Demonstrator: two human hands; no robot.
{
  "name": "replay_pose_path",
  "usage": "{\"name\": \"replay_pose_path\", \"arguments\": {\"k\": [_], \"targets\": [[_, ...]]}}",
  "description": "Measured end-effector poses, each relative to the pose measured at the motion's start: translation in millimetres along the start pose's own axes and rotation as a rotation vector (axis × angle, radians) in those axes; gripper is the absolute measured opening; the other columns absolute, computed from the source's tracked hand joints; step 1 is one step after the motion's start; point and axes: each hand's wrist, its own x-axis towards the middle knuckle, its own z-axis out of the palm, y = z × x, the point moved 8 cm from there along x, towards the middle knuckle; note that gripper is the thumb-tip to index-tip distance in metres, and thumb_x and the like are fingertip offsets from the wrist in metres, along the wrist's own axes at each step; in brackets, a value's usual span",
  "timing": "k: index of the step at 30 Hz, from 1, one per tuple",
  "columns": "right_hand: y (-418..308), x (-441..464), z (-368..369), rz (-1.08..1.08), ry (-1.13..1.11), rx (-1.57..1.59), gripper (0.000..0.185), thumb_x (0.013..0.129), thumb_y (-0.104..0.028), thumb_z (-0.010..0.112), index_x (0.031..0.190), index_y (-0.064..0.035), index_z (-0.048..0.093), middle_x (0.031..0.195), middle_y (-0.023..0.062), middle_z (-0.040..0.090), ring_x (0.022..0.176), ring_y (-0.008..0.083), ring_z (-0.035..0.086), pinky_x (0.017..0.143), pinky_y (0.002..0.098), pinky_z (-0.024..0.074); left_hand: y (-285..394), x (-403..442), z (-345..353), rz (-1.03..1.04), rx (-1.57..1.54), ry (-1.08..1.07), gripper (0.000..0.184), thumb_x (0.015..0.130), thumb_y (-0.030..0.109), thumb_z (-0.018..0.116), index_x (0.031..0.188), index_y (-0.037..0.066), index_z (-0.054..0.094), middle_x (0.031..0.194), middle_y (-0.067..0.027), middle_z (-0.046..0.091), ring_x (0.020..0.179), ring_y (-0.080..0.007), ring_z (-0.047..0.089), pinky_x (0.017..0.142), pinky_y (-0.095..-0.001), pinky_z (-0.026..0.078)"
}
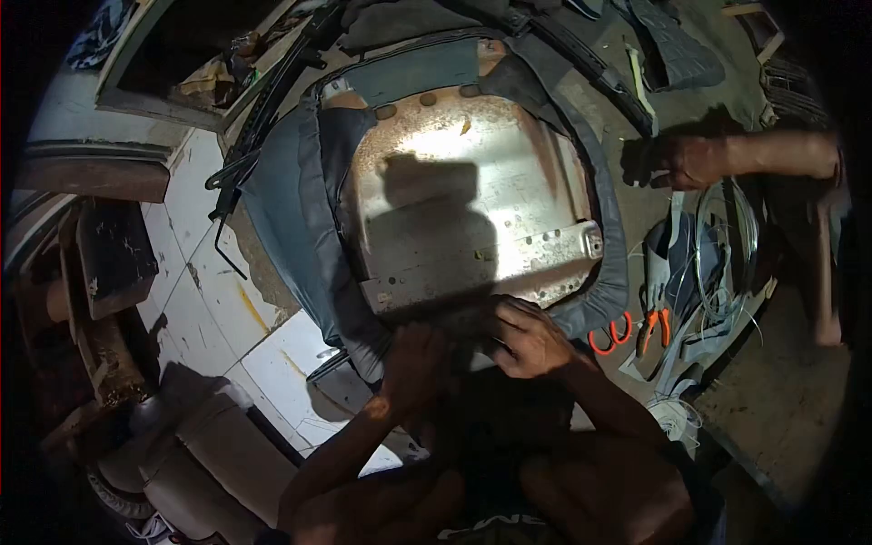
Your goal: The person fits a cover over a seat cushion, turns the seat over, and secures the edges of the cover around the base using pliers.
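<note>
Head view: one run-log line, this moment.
grey-covered seat: metal panel facing up | left hand: at near edge | right hand: at near edge | orange-handled tools: right of seat | co-worker's hand: off seat

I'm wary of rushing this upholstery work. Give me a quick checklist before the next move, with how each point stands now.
1. Hands at the near side of the grey seat cover: ok, left hand and right hand are both there.
2. Grip on the cover firm: cannot tell; shadow hides the fingertips.
3. Near edge well lit: not ok; the light falls mostly on the metal pan.
4. Orange-handled scissors off the pan: ok, beside the seat on the right.
5. Scissor blades visible: not ok, only the handle loops show.
6. Other person's hand away from the cover: ok, apart on the right.
</note>
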Motion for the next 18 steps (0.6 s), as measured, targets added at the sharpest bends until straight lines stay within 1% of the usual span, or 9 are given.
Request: {"name": "replay_pose_path", "arguments": {"k": [1,4,7,11,12,13,15,17,18], "targets": [[1.2,1.7,2.1,-0.001,-0.01,0.004,0.032,0.081,-0.011,0.075,0.111,-0.0012,0.068,0.104,0.0149,0.061,0.103,0.0377,0.064,0.093,0.0478,0.0533,2.0,2.9,-1.0,0.017,0.006,0.004,0.021,0.083,0.017,0.071,0.098,0.005,0.062,0.088,-0.0126,0.054,0.083,-0.033,0.054,0.074,-0.0476,0.042],[9.1,-0.4,8.0,0.021,-0.044,0.014,0.018,0.087,-0.012,0.072,0.101,-0.0015,0.071,0.106,0.0158,0.06,0.101,0.0365,0.064,0.091,0.046,0.055,-5.9,-0.9,13.2,-0.009,0.046,-0.065,0.019,0.084,0.018,0.07,0.096,0.007,0.061,0.088,-0.0118,0.054,0.083,-0.0322,0.055,0.074,-0.0479,0.042],[10.5,-0.3,12.0,-0.014,-0.063,-0.071,0.018,0.088,-0.014,0.071,0.101,-0.0021,0.072,0.104,0.0159,0.061,0.1,0.0356,0.064,0.089,0.0448,0.0563,-4.7,-0.8,16.8,-0.053,0.114,-0.115,0.019,0.084,0.02,0.07,0.096,0.009,0.061,0.088,-0.0108,0.054,0.084,-0.0313,0.055,0.074,-0.0477,0.042],[16.2,-7.9,20.5,-0.031,-0.031,-0.128,0.022,0.083,-0.016,0.07,0.102,-0.0049,0.072,0.1,0.0134,0.06,0.101,0.0345,0.062,0.091,0.046,0.0544,-3.1,-0.6,16.6,-0.066,0.111,-0.193,0.02,0.085,0.021,0.07,0.098,0.01,0.06,0.09,-0.0103,0.055,0.088,-0.032,0.056,0.076,-0.0481,0.044],[16.6,-8.2,21.2,-0.031,-0.03,-0.129,0.022,0.083,-0.016,0.07,0.102,-0.0049,0.072,0.1,0.0134,0.06,0.101,0.0345,0.062,0.091,0.046,0.0544,-8.7,-1.2,22.0,-0.128,0.098,-0.235,0.021,0.085,0.021,0.07,0.099,0.01,0.06,0.093,-0.0107,0.056,0.09,-0.0328,0.057,0.077,-0.0482,0.044],[17.6,-8.1,21.4,-0.015,-0.027,-0.114,0.023,0.082,-0.017,0.07,0.101,-0.0055,0.073,0.1,0.0122,0.06,0.1,0.0334,0.061,0.091,0.0455,0.0525,-13.2,-1.7,25.9,-0.188,0.084,-0.276,0.023,0.084,0.022,0.07,0.101,0.01,0.06,0.095,-0.011,0.056,0.092,-0.0336,0.058,0.079,-0.0484,0.045],[13.5,-5.3,16.3,-0.003,-0.023,-0.1,0.023,0.081,-0.017,0.07,0.101,-0.0061,0.073,0.101,0.011,0.061,0.098,0.0323,0.06,0.091,0.045,0.0507,-8.0,0.6,18.9,-0.179,0.081,-0.254,0.025,0.084,0.021,0.071,0.104,0.01,0.06,0.097,-0.0117,0.057,0.094,-0.0341,0.058,0.08,-0.0488,0.046],[1.4,1.8,1.6,-0.017,0.006,-0.271,0.021,0.082,-0.019,0.073,0.099,-0.0064,0.074,0.101,0.0089,0.061,0.097,0.03,0.058,0.089,0.043,0.0467,-5.1,1.6,14.6,-0.169,0.083,-0.226,0.027,0.084,0.02,0.071,0.107,0.01,0.06,0.1,-0.0123,0.058,0.096,-0.0347,0.059,0.081,-0.0492,0.047],[6.7,-1.1,7.5,0.027,-0.022,-0.237,0.021,0.082,-0.018,0.071,0.102,-0.0105,0.075,0.112,0.011,0.063,0.104,0.0304,0.058,0.091,0.0425,0.0431,-7.2,0.9,16.0,-0.2,0.12,-0.217,0.03,0.082,0.019,0.072,0.109,0.009,0.06,0.101,-0.0127,0.058,0.096,-0.0345,0.059,0.082,-0.0497,0.047]]}}
